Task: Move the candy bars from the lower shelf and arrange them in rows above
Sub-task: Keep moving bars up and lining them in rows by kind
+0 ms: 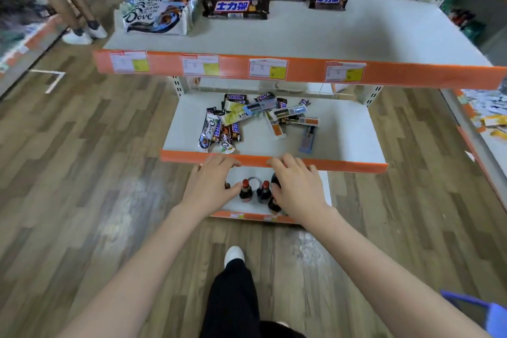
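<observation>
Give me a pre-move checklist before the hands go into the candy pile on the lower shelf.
1. Left hand free: ok, holds nothing.
2. Right hand free: ok, holds nothing.
3. Candy pile within view on the lower shelf: ok, bars lie jumbled.
4. Bare space on the upper shelf: ok, front and right are open.
5. Existing rows to match, Dove bags and Snickers packs: ok.
6. Bottles below clear of hands: cannot tell.

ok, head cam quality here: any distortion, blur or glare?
Head view: wide-angle bend, the top shelf edge bows and the floor planks fan outward; corners are soft and smeared; pale sheen on the floor near the shoe; the loose candy bars stay readable; both hands, left and right, are sharp.
</observation>
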Motion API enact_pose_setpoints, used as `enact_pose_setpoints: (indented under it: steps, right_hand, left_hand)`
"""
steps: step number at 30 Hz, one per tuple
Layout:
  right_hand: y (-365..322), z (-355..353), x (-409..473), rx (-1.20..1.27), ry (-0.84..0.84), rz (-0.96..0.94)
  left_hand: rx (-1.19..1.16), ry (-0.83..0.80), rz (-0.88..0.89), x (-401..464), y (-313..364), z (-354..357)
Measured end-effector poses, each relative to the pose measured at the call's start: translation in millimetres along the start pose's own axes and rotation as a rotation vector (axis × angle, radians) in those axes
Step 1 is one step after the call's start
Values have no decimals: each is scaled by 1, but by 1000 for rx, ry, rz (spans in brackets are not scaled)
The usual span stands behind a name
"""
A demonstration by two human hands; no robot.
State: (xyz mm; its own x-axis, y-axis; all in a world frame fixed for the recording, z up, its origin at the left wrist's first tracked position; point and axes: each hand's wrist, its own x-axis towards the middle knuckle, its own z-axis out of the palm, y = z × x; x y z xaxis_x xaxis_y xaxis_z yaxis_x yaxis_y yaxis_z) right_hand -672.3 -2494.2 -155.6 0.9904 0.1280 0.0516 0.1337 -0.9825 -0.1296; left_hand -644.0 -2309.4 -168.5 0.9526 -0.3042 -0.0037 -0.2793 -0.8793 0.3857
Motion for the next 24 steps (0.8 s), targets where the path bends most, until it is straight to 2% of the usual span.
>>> enact_pose_setpoints:
  steps: [11,15,24]
  right_hand:
    - [-21,42,47,89,-86,-3]
    - [-27,56,71,89,-144,-11]
    - [-23,89,132,67,-152,-81]
  left_hand:
    - [-148,17,-110,35,-37,24]
    - [-149,35,-159,50,-55,35]
    - [-20,27,-193,89,-95,55]
